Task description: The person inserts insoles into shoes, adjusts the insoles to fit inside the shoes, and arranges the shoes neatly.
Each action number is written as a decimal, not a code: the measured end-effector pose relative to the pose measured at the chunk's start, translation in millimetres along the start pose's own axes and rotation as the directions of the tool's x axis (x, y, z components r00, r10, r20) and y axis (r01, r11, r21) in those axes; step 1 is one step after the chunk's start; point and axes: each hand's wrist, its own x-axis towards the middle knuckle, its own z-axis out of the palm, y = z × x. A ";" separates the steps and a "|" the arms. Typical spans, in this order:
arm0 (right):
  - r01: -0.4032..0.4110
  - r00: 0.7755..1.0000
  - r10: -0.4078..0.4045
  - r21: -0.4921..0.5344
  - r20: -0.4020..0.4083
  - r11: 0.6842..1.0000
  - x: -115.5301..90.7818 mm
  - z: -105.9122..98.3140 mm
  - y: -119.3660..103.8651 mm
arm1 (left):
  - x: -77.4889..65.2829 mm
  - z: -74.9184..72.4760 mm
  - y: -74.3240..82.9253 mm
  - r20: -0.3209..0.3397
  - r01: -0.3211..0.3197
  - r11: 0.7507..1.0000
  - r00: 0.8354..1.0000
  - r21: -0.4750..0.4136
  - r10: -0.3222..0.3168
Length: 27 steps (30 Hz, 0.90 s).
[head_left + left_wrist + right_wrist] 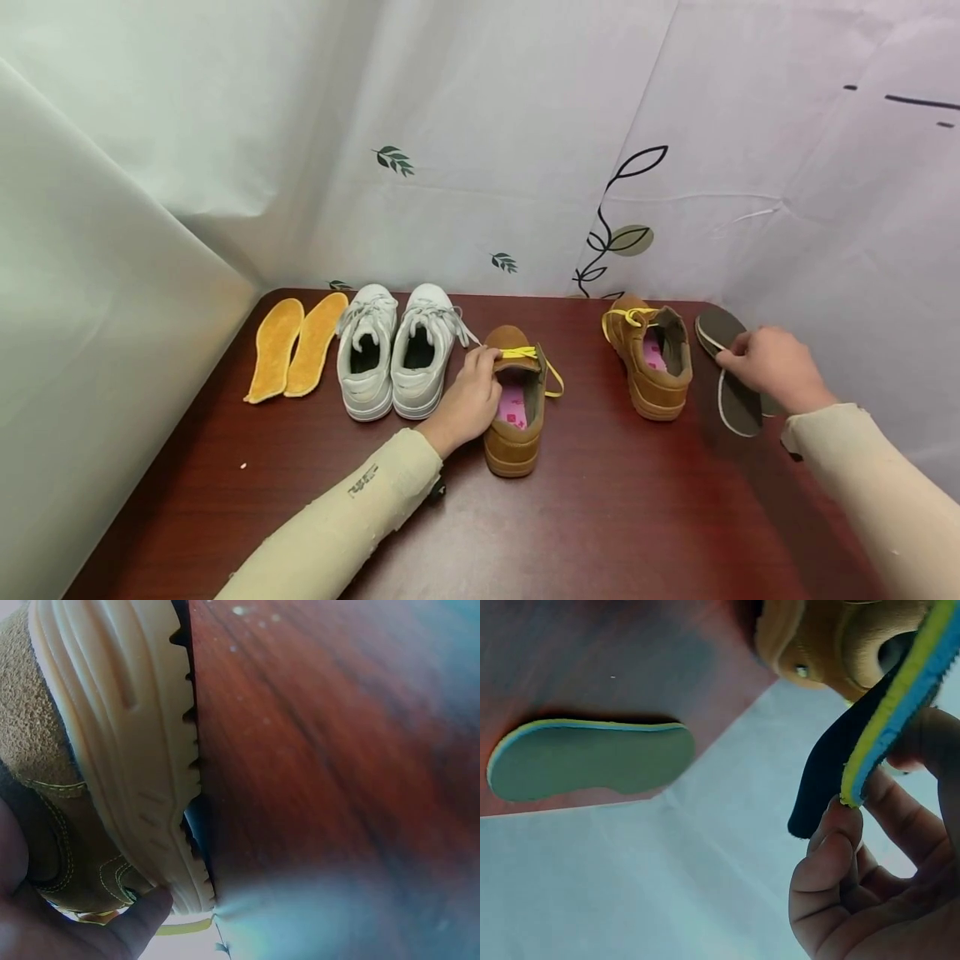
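Observation:
My left hand (471, 398) grips the left side of a brown suede shoe (512, 457) with yellow laces and a pink patterned lining. In the left wrist view, the thumb presses beside the pale ridged sole (112, 735). Over at the table's right, my right hand (780, 367) pinches a dark grey insole (741, 407) by its edge. The right wrist view shows yellow and blue layers along this insole's edge (889, 720). A matching insole (592, 757) lies flat on the table, mostly hidden by the right hand in the head view.
The other brown shoe (660, 385) stands left of the right hand. White sneakers (365, 387) stand side by side left of the left hand, with two orange fuzzy insoles (277, 346) beyond them. White curtains (480, 225) hang around the dark red table (600, 508).

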 end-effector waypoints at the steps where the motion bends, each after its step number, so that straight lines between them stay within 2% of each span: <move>1: -0.001 1.000 0.001 -0.002 -0.011 1.000 -1.1 -2.0 -2.5 | -0.2 -0.3 0.0 -0.001 0.001 1.000 1.000 0.000 -0.001; 10: 0.011 0.989 -0.009 0.010 -0.145 1.000 -12.9 -19.7 -30.5 | 0.3 0.3 -0.4 -0.005 -0.006 1.000 1.000 -0.012 0.005; 17: 0.137 0.963 -0.138 -0.020 -0.231 0.990 -16.1 -20.6 -63.8 | 0.8 1.5 -1.0 -0.016 -0.016 1.000 1.000 -0.011 0.016; 21: 0.212 0.949 -0.213 -0.032 -0.234 0.977 -18.5 -13.7 -88.6 | 1.0 1.4 -1.3 -0.031 -0.034 0.999 0.999 -0.008 0.034; 27: 0.257 0.948 -0.253 -0.003 -0.191 0.966 -25.1 -6.4 -123.8 | 1.4 1.3 -1.5 -0.030 -0.037 0.999 0.999 0.000 0.037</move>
